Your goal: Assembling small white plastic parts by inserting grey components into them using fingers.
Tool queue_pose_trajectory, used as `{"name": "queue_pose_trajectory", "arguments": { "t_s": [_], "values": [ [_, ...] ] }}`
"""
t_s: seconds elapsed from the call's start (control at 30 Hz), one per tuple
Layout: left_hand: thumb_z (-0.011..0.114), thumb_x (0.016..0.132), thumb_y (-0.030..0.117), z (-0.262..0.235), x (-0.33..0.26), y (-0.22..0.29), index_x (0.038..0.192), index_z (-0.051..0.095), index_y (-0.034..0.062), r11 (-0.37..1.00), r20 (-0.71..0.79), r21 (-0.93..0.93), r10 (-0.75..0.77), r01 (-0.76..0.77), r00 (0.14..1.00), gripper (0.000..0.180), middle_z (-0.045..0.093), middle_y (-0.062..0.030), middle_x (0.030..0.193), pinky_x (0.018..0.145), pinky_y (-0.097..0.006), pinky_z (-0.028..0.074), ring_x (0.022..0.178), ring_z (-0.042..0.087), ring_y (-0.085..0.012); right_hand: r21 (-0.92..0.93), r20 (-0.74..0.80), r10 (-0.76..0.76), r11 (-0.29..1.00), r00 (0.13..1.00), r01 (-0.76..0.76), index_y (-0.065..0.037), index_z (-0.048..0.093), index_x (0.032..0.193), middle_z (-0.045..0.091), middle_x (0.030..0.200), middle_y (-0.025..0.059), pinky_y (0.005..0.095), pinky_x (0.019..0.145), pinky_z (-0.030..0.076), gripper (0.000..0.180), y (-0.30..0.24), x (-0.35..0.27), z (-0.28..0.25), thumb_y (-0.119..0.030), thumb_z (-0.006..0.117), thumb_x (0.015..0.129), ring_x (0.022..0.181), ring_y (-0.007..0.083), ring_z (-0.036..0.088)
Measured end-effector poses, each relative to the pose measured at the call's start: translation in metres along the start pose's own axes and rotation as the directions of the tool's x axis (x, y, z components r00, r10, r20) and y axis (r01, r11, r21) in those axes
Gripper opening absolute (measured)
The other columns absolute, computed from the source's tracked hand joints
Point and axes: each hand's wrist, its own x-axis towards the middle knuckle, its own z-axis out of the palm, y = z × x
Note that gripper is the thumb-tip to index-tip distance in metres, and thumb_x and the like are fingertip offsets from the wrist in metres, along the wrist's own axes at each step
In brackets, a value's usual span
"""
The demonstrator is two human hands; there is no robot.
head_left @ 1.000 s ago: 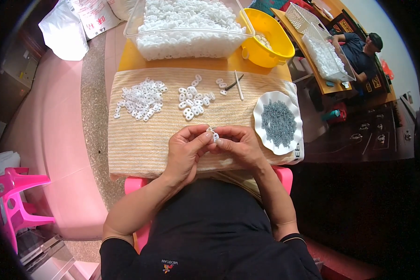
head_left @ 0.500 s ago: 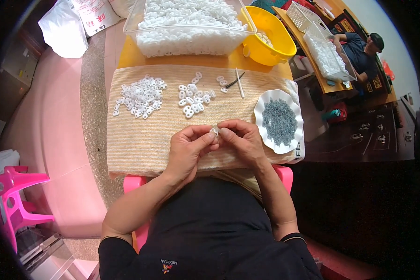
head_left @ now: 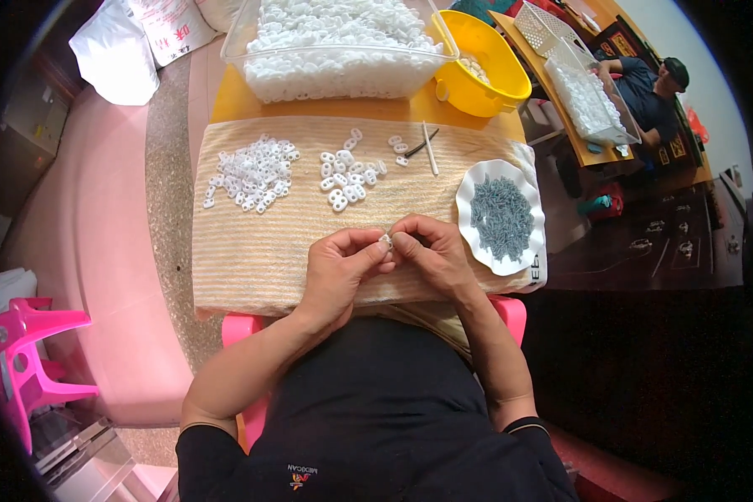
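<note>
Over the near middle of the cloth, my left hand (head_left: pixel 341 263) and my right hand (head_left: pixel 433 255) meet fingertip to fingertip. Both are closed in a pinch around a small white plastic piece (head_left: pixel 386 240), mostly covered by the thumbs and forefingers. Beyond my hands lies a loose group of white two-hole plastic pieces (head_left: pixel 349 177). A larger pile of small white pieces with holes (head_left: pixel 253 174) is to its left. At right, a white wavy-rimmed dish (head_left: pixel 468 186) holds many thin grey pieces (head_left: pixel 502 219) that look like small springs.
A white stick (head_left: pixel 430 151) crosses a black one (head_left: pixel 417 148) on the striped cloth (head_left: pixel 251 259). Behind stand a clear bin (head_left: pixel 343 74) full of white pieces and a yellow basin (head_left: pixel 498 92). A pink stool (head_left: pixel 42 351) is at left. Another person (head_left: pixel 644 96) works at a far-right table.
The fingertips have shifted slightly around the small white piece, the right thumb covering more of it. Everything else stays where it was.
</note>
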Motion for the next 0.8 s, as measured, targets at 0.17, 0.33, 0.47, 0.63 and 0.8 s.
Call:
{"name": "queue_pose_trajectory", "arguments": {
  "t_s": [0.17, 0.33, 0.47, 0.63, 0.8],
  "values": [
    [0.064, 0.086, 0.001, 0.001, -0.001, 0.001, 0.101, 0.061, -0.0041, 1.0, -0.012, -0.007, -0.005, 0.005, 1.0, 0.016, 0.066, -0.0109, 0.089, 0.071, -0.026, 0.057, 0.077, 0.065, -0.0157, 0.089, 0.002, 0.046, 0.995, 0.999, -0.046, 0.002, 0.061, 0.102, 0.064, 0.085, 0.0026, 0.021, 0.069, 0.049, 0.015, 0.0, -0.002, -0.002, -0.009, 0.061, 0.091, 0.076, 0.0078, 0.059],
    [0.063, 0.086, 0.001, 0.002, -0.002, 0.004, 0.102, 0.061, -0.0042, 1.0, -0.014, -0.01, -0.018, 0.018, 1.0, 0.017, 0.065, -0.0103, 0.088, 0.072, -0.027, 0.057, 0.078, 0.064, -0.0154, 0.115, -0.031, 0.075, 0.991, 0.997, -0.071, 0.002, 0.06, 0.105, 0.064, 0.087, 0.0043, 0.0222, 0.071, 0.051, 0.018, -0.001, -0.005, -0.008, -0.008, 0.063, 0.09, 0.08, 0.0095, 0.061],
    [0.063, 0.086, 0.001, 0.001, 0.0, 0.003, 0.103, 0.061, -0.0041, 1.0, -0.005, -0.013, -0.019, 0.019, 1.0, 0.017, 0.064, -0.0101, 0.088, 0.072, -0.027, 0.057, 0.078, 0.064, -0.0151, 0.184, -0.063, 0.059, 0.982, 0.996, -0.046, 0.003, 0.059, 0.109, 0.064, 0.092, 0.0054, 0.0243, 0.073, 0.053, 0.022, 0.001, -0.005, -0.01, -0.005, 0.063, 0.088, 0.082, 0.0105, 0.062],
    [0.063, 0.086, 0.002, 0.003, -0.001, 0.005, 0.102, 0.061, -0.0039, 1.0, -0.007, -0.011, -0.026, 0.025, 1.0, 0.016, 0.065, -0.0099, 0.088, 0.071, -0.027, 0.057, 0.077, 0.064, -0.0147, 0.173, -0.035, 0.054, 0.984, 0.998, -0.047, 0.003, 0.058, 0.112, 0.064, 0.091, 0.0053, 0.025, 0.073, 0.053, 0.026, 0.002, -0.006, -0.011, -0.004, 0.063, 0.088, 0.081, 0.011, 0.062],
    [0.064, 0.087, 0.003, 0.0, 0.0, 0.003, 0.103, 0.061, -0.0039, 0.999, -0.001, 0.011, -0.034, 0.034, 0.999, 0.018, 0.065, -0.0097, 0.089, 0.071, -0.027, 0.057, 0.076, 0.064, -0.0143, 0.186, -0.012, 0.084, 0.979, 0.996, -0.08, 0.004, 0.058, 0.113, 0.064, 0.09, 0.0054, 0.025, 0.073, 0.053, 0.027, 0.001, -0.007, -0.011, -0.005, 0.063, 0.087, 0.079, 0.0114, 0.063]
  ]
}}
